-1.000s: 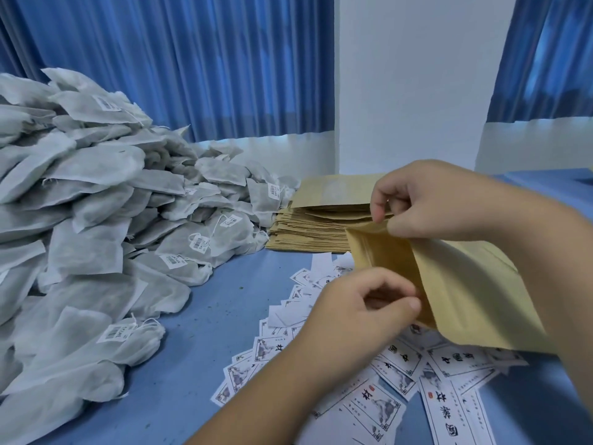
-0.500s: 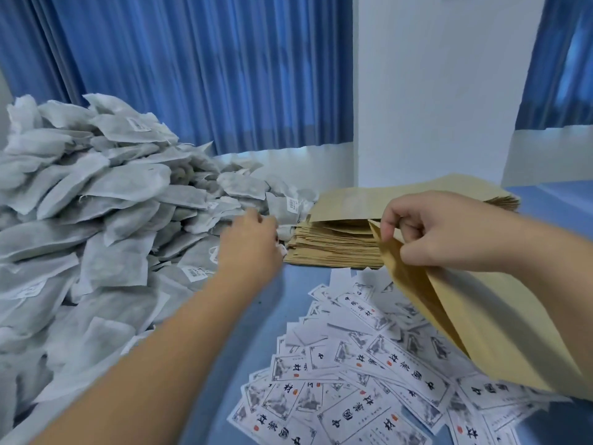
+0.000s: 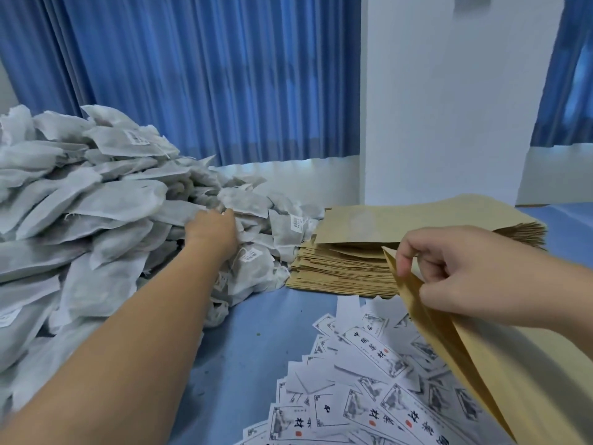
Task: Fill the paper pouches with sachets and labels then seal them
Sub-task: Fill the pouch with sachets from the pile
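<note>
Blue bench [image 3: 256, 316]: your right hand [image 3: 465, 271] pinches the paper pouch [image 3: 519, 380] by its mouth at the right edge, your left hand [image 3: 213, 229] meets the sachet heap [image 3: 106, 203] at the left edge, grip indiscernible; sachets appear light and limp, so take one flat by its seam.

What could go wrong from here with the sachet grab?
1. The left hand reaches into a tall, loose sachet heap; pulling one may bring down others or snag tag strings.
2. The right hand alone pinches the pouch at its mouth; it may close or sag onto the labels.
</note>
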A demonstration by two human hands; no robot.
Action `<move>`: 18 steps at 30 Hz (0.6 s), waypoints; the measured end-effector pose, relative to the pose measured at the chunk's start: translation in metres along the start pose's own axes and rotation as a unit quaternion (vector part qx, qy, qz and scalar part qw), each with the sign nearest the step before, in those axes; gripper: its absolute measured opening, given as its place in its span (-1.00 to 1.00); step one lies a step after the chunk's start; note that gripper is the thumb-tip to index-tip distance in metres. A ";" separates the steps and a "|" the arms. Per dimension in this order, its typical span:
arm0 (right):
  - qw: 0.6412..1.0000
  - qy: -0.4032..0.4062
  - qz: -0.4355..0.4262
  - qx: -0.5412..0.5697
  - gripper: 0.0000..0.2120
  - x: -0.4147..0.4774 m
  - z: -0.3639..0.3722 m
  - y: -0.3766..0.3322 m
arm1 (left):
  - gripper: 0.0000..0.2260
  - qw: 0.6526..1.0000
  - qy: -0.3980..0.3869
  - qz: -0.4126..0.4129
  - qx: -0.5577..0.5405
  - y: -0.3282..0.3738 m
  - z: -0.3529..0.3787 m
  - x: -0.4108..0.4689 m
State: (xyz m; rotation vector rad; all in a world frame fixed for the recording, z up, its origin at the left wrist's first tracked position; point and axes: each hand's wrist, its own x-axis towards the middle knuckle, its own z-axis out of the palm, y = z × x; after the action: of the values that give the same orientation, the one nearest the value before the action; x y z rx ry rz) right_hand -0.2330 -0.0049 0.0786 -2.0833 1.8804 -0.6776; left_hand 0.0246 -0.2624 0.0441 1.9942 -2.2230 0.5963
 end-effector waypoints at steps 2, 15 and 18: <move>1.000 0.001 -0.001 -0.003 -0.77 0.000 0.000 0.000 | -0.68 0.999 -0.009 0.020 0.048 -0.002 0.006 0.001; 1.000 0.004 0.002 -0.002 -0.78 -0.002 -0.004 0.000 | -0.86 0.968 0.181 0.131 -0.110 -0.011 -0.014 -0.040; 1.000 0.001 0.004 -0.008 -0.78 -0.002 -0.004 0.001 | -0.82 0.906 0.122 0.118 -0.388 -0.009 -0.024 -0.069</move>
State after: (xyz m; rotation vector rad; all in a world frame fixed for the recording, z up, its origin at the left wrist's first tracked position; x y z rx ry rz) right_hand -0.2362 -0.0022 0.0810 -2.0846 1.9006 -0.6641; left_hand 0.0382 -0.1901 0.0452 1.1944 -2.0789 -0.0537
